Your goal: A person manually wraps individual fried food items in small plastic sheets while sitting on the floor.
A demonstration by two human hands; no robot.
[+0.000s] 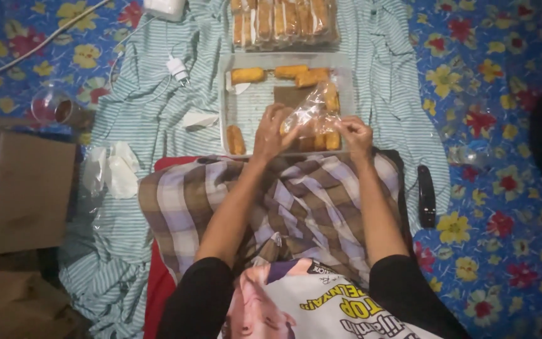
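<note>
A cardboard box [29, 188] sat at 9 o'clock, with crumpled tissues [111, 166] just beside it. Your left hand [273, 130] pinched one edge of a clear bag [312, 113], fingers curled; your right hand [354, 135] pinched the other edge at 3 o'clock of it. The bag hung over the tray [236, 103], where fried rolls [248, 75] lay at 12 o'clock. I judged the thin plastic could slip or tear if you pulled unevenly, spilling rolls onto the striped cloth [139, 107].
</note>
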